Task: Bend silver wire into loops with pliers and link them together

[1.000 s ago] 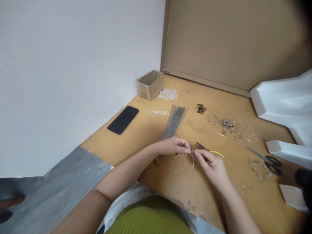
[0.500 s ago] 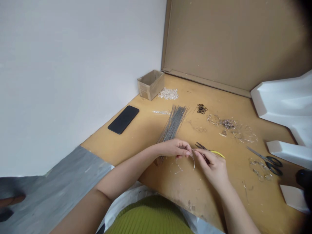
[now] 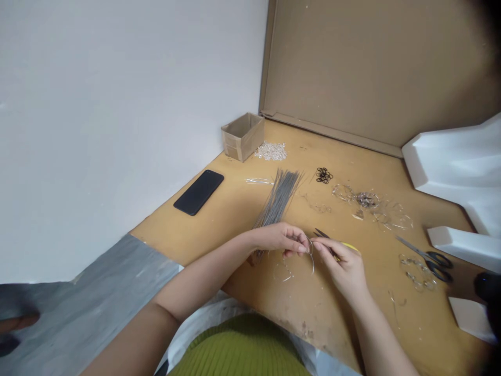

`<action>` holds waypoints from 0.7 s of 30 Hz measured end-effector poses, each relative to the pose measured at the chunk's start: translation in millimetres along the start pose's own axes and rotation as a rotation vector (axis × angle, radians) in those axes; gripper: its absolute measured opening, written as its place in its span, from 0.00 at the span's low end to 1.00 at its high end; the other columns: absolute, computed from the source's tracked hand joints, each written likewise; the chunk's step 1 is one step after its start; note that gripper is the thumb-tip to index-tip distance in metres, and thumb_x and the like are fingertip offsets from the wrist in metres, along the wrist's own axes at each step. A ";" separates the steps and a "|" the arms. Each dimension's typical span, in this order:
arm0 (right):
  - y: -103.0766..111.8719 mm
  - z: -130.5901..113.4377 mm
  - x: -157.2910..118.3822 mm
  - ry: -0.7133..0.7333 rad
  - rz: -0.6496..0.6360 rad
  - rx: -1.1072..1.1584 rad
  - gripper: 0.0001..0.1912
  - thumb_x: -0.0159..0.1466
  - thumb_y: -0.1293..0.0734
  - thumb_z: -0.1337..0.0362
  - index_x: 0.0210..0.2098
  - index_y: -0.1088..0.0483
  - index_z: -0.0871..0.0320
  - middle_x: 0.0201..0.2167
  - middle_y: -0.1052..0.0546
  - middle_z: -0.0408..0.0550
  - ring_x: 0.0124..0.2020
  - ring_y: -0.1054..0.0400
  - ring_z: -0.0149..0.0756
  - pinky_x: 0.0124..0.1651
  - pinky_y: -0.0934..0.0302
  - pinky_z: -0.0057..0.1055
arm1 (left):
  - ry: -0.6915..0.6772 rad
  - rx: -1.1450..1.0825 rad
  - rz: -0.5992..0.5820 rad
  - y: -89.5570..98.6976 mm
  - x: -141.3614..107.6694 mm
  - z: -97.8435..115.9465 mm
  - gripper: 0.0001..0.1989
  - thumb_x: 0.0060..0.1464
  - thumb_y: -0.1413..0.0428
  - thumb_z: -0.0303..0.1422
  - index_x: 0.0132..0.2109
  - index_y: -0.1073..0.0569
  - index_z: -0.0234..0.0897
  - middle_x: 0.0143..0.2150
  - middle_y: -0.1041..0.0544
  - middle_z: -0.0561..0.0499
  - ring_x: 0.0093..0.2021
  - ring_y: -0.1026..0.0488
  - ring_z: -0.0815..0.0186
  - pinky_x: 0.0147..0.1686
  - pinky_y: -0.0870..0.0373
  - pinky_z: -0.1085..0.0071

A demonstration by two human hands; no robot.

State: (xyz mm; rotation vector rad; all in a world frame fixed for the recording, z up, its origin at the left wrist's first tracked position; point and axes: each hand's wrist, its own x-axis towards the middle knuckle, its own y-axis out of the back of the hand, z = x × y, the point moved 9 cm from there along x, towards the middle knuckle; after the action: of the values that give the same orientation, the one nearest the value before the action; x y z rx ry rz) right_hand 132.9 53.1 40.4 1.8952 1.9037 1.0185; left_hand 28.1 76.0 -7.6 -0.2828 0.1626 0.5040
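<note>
Near the front of the table, my left hand (image 3: 293,240) pinches a thin curved wire (image 3: 312,263), which hangs in an arc below the fingertips. My right hand (image 3: 342,261) meets it from the right, thumb and forefinger closed on the upper part of the same wire. Partly hidden behind the right hand are pliers (image 3: 321,234) with dark jaws and a yellow handle. A bundle of straight grey wires (image 3: 277,198) lies beyond my left wrist. Below the left fingers a beaded wire piece (image 3: 287,274) rests on the wood.
A small cardboard box (image 3: 242,138) stands by the wall beside a pile of clear beads (image 3: 271,151). A black phone (image 3: 199,192) lies left. Black rings (image 3: 323,175), tangled wire pieces (image 3: 368,199) and scissors (image 3: 426,256) are on the right, near white foam blocks (image 3: 457,243).
My right hand has shifted slightly, and the wire's loop between the fingertips shows more openly now. The left hand stays almost in place.
</note>
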 end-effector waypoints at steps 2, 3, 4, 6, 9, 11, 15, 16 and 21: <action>-4.9 11.3 -0.3 -0.098 -0.025 0.091 0.10 0.60 0.36 0.57 0.33 0.25 0.54 0.21 0.25 0.44 0.20 0.33 0.32 0.26 0.38 0.29 | -0.003 -0.001 -0.005 -1.1 -0.9 1.3 0.15 0.46 0.41 0.40 0.35 0.31 0.33 0.28 0.31 0.56 0.21 0.38 0.79 0.24 0.40 0.78; -8.4 17.1 -0.6 -0.146 -0.044 0.148 0.11 0.60 0.36 0.56 0.34 0.25 0.55 0.18 0.27 0.43 0.18 0.36 0.30 0.24 0.39 0.28 | -0.006 0.001 -0.004 -1.3 -1.2 1.7 0.15 0.46 0.41 0.40 0.35 0.31 0.33 0.27 0.32 0.56 0.21 0.38 0.79 0.24 0.40 0.79; -12.5 22.1 -1.0 -0.190 -0.068 0.208 0.12 0.60 0.36 0.56 0.35 0.26 0.55 0.16 0.29 0.41 0.16 0.38 0.29 0.22 0.41 0.27 | -0.008 0.006 0.001 -1.1 -1.3 1.8 0.14 0.47 0.41 0.40 0.34 0.31 0.33 0.27 0.32 0.56 0.21 0.38 0.79 0.24 0.40 0.79; -20.4 29.0 -1.4 -0.255 -0.113 0.328 0.13 0.60 0.36 0.55 0.36 0.27 0.56 0.16 0.31 0.40 0.15 0.40 0.28 0.20 0.43 0.26 | -0.014 0.033 0.017 0.4 -1.0 0.8 0.14 0.48 0.42 0.40 0.35 0.31 0.33 0.27 0.33 0.57 0.21 0.38 0.79 0.24 0.40 0.79; -26.6 32.8 -0.7 -0.306 -0.146 0.446 0.13 0.59 0.36 0.55 0.36 0.28 0.57 0.18 0.31 0.41 0.16 0.41 0.26 0.21 0.43 0.26 | -0.025 0.104 0.086 7.0 0.2 -1.4 0.12 0.50 0.44 0.38 0.36 0.31 0.32 0.25 0.33 0.57 0.21 0.37 0.78 0.24 0.38 0.79; -26.4 33.3 -0.2 -0.321 -0.140 0.453 0.13 0.59 0.36 0.55 0.34 0.28 0.58 0.18 0.31 0.41 0.17 0.40 0.26 0.21 0.43 0.26 | -0.029 0.130 0.138 11.9 0.7 -2.2 0.11 0.50 0.45 0.36 0.36 0.31 0.32 0.23 0.33 0.56 0.21 0.35 0.76 0.24 0.36 0.78; -23.4 32.4 -0.7 -0.319 -0.112 0.401 0.13 0.59 0.36 0.55 0.33 0.28 0.58 0.17 0.32 0.41 0.16 0.40 0.27 0.21 0.43 0.26 | -0.035 0.131 0.179 15.3 0.2 -0.7 0.08 0.51 0.45 0.33 0.35 0.31 0.31 0.22 0.32 0.55 0.23 0.33 0.75 0.27 0.33 0.76; -22.4 31.9 -1.0 -0.311 -0.101 0.383 0.13 0.59 0.36 0.55 0.33 0.28 0.58 0.17 0.32 0.41 0.16 0.40 0.27 0.21 0.43 0.26 | -0.038 0.137 0.184 15.5 -0.1 0.2 0.08 0.51 0.46 0.33 0.35 0.31 0.31 0.22 0.32 0.55 0.23 0.33 0.75 0.27 0.33 0.76; -18.6 28.7 -2.4 -0.276 -0.049 0.287 0.12 0.59 0.36 0.56 0.32 0.27 0.58 0.17 0.32 0.40 0.17 0.40 0.27 0.22 0.43 0.26 | -0.036 0.146 0.187 14.1 -0.9 2.3 0.07 0.52 0.46 0.31 0.36 0.30 0.30 0.22 0.31 0.56 0.23 0.32 0.75 0.27 0.33 0.77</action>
State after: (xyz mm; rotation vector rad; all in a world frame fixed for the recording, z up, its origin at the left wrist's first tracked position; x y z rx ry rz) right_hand 137.1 61.0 7.3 2.0023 2.0008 0.4574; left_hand 20.5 88.1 -8.4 -0.1160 0.1906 0.6787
